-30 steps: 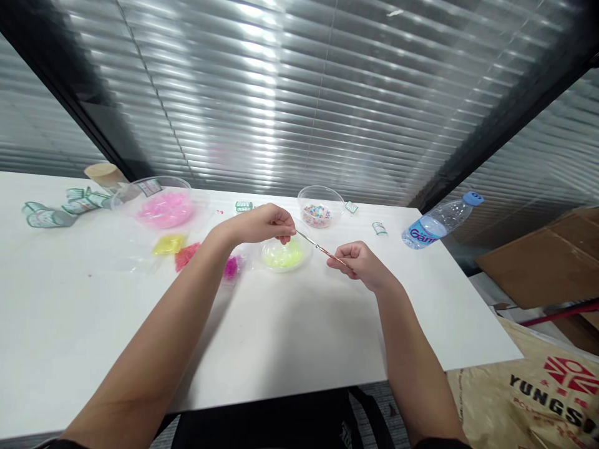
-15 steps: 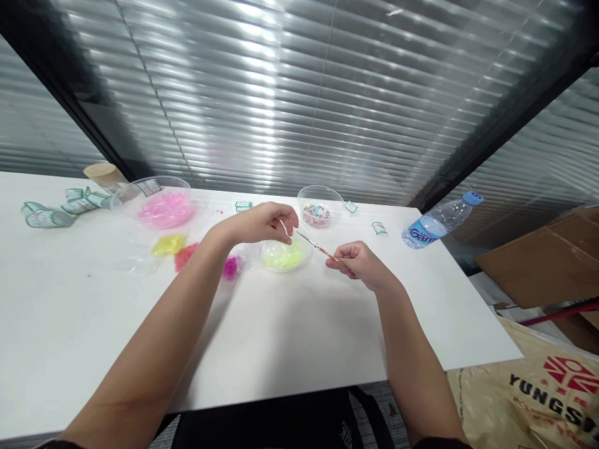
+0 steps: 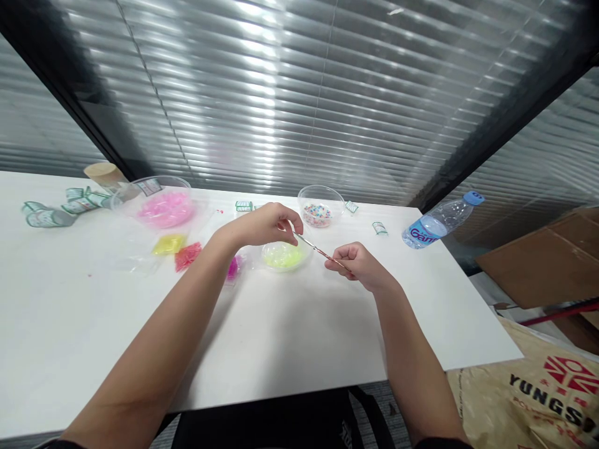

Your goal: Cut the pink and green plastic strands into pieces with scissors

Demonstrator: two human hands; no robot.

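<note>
A thin rod (image 3: 322,253) is held slantwise between my hands above the table. It is silvery toward its upper left end and reddish toward its lower right end. My right hand (image 3: 353,265) is closed around the reddish end. At the silvery tip, my left hand (image 3: 281,226) has thumb and finger pinched; whether a small piece is also between them I cannot tell. Just below the left hand sits a clear bowl of yellow-green pieces (image 3: 283,257). Behind the rod stands another clear bowl with small multicoloured beads (image 3: 317,216).
On the left are a large bowl of pink pieces (image 3: 167,209), yellow (image 3: 169,244), red (image 3: 188,256) and magenta (image 3: 233,268) packets, crumpled labelled wrappers (image 3: 47,216) and a tan-lidded container (image 3: 103,174). A water bottle (image 3: 435,224) stands near the right edge. Cardboard (image 3: 543,262) is beyond.
My left hand has shifted slightly right and its fingers have closed in on the rod's silvery tip. The right hand has barely moved.
</note>
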